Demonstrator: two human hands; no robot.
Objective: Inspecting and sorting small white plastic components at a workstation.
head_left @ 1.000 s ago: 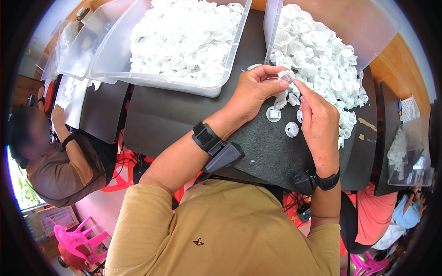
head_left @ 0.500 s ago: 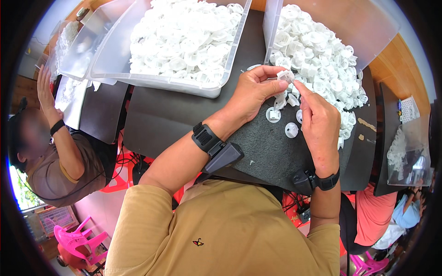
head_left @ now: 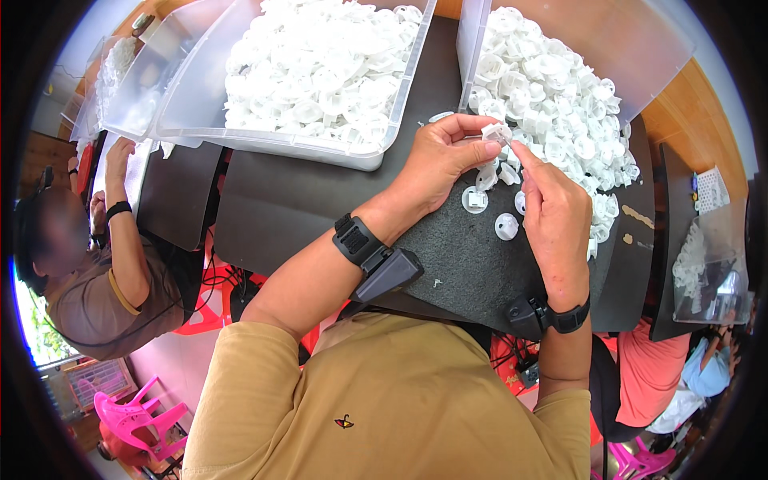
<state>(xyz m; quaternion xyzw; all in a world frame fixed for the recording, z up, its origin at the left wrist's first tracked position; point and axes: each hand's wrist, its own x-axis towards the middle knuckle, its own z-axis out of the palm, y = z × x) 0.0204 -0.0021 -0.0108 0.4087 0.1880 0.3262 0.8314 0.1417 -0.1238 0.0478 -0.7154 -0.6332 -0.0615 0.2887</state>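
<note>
A brown-clad co-worker (head_left: 104,312) shows at left, a pink chair (head_left: 128,413) at lower left, coral clothing (head_left: 652,372) and light-blue clothing (head_left: 704,370) at lower right.

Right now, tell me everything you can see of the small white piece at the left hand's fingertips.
The small white piece looks like moulded plastic, with an uneven, angular outline; finer detail is too small to make out. The left hand pinches it between thumb and index finger, which hide part of it. It is held up in front of a heap of white parts. The right hand's index fingertip is at its right side; whether it touches, I cannot tell.
</note>
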